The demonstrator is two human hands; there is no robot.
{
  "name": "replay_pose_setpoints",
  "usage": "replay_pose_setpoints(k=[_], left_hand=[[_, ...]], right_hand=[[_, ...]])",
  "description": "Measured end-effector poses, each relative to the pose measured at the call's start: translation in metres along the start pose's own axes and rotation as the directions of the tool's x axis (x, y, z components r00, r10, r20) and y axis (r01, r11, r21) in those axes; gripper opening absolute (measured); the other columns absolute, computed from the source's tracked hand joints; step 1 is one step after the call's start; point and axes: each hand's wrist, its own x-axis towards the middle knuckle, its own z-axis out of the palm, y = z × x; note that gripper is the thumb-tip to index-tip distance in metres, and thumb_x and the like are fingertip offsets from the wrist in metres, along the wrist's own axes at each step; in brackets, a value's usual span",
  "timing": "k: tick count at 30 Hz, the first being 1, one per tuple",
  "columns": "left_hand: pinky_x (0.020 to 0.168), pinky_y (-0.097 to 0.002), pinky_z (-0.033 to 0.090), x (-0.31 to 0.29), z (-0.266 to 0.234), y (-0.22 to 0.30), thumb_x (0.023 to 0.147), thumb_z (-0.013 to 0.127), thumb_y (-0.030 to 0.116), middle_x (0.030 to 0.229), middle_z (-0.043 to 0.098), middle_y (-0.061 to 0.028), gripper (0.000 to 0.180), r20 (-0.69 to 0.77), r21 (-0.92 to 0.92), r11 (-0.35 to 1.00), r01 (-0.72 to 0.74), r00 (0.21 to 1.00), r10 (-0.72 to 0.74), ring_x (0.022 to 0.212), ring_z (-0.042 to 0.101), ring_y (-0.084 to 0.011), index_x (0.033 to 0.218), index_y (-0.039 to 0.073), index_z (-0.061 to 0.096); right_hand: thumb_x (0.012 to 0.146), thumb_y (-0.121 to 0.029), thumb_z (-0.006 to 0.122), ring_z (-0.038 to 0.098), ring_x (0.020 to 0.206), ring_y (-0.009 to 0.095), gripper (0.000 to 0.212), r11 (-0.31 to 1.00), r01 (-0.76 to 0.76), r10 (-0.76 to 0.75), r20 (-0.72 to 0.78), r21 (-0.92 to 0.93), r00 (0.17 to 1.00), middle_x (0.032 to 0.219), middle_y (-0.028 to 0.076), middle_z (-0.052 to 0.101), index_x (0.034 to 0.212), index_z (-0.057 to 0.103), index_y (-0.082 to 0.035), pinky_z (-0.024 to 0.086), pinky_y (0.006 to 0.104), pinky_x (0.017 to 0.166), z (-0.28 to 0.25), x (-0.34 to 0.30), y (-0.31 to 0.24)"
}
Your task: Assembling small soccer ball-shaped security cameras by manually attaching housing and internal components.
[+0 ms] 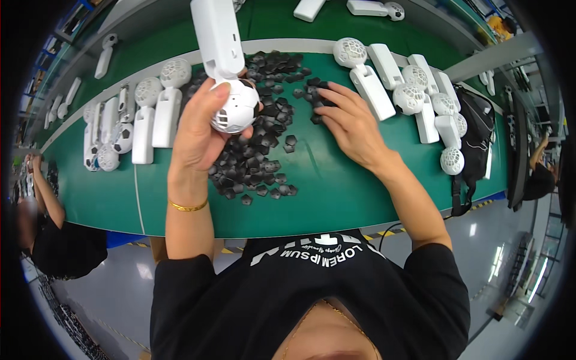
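Black T-shirt foremost, the left hand clasps a white football-headed unit, seemingly part-fitted, above the green table; the right hand touches loose black pentagons, pinch unclear, with white lattice balls unfitted.

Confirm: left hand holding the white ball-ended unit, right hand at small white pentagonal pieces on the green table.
The pieces at the right hand are black, not white, in the head view; the left hand does hold the ball-ended unit.

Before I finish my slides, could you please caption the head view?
Left hand holds a white ball-ended device; right hand at small black pieces on a green table.
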Motion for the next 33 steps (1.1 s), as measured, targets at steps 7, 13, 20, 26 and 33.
replay_pose_setpoints(k=[7, 13, 20, 26, 33], left_hand=[[0.059, -0.0304, 0.057, 0.007, 0.017, -0.022, 0.091, 0.059, 0.031, 0.100, 0.063, -0.0129, 0.051, 0.048, -0.034, 0.998, 0.062, 0.997, -0.060, 0.086, 0.065, -0.0196, 0.126, -0.003, 0.045], [0.061, -0.0327, 0.058, 0.003, 0.021, -0.034, 0.092, 0.057, 0.030, 0.101, 0.064, -0.0150, 0.051, 0.031, 0.017, 0.996, 0.092, 0.995, -0.092, 0.087, 0.066, -0.0208, 0.129, -0.003, 0.042], [0.064, -0.0323, 0.058, 0.001, 0.012, -0.032, 0.094, 0.055, 0.029, 0.100, 0.065, -0.0144, 0.047, -0.041, -0.026, 0.997, 0.076, 0.996, -0.077, 0.087, 0.066, -0.0199, 0.128, -0.001, 0.044], [0.065, -0.0325, 0.058, 0.000, 0.018, -0.038, 0.094, 0.055, 0.029, 0.101, 0.064, -0.0140, 0.047, -0.001, -0.016, 0.993, 0.118, 0.993, -0.118, 0.088, 0.066, -0.0199, 0.129, -0.001, 0.044], [0.065, -0.0325, 0.058, -0.004, 0.025, -0.039, 0.094, 0.055, 0.029, 0.100, 0.064, -0.0142, 0.048, -0.002, 0.017, 0.991, 0.131, 0.991, -0.131, 0.089, 0.065, -0.0202, 0.128, -0.002, 0.043]], right_hand=[[0.082, 0.003, 0.063, 0.063, 0.089, 0.027, 0.013, 0.966, -0.254, 0.255, -0.028, 0.042, 0.966, 0.098, 0.013, 0.067, 0.094, 0.067, 0.001, 0.051, 0.0341, 0.075, -0.037, -0.052, -0.007], [0.083, 0.001, 0.064, 0.064, 0.072, 0.025, 0.012, 0.949, -0.294, 0.302, -0.061, 0.118, 0.951, 0.087, 0.013, 0.066, 0.094, 0.066, 0.003, 0.051, 0.0310, 0.062, -0.021, -0.033, -0.009], [0.081, -0.002, 0.068, 0.063, 0.071, 0.024, 0.016, 0.905, -0.418, 0.415, 0.050, 0.082, 0.908, 0.086, 0.013, 0.064, 0.097, 0.066, 0.002, 0.050, 0.0320, 0.063, -0.022, -0.039, -0.010], [0.080, -0.004, 0.070, 0.061, 0.070, 0.024, 0.014, 0.911, -0.412, 0.411, 0.063, 0.007, 0.909, 0.083, 0.011, 0.061, 0.092, 0.065, 0.001, 0.048, 0.0337, 0.062, -0.019, -0.038, -0.013], [0.080, -0.004, 0.069, 0.061, 0.071, 0.026, 0.014, 0.916, -0.400, 0.399, 0.053, 0.007, 0.915, 0.082, 0.010, 0.061, 0.089, 0.059, -0.001, 0.048, 0.0350, 0.063, -0.015, -0.040, -0.017]])
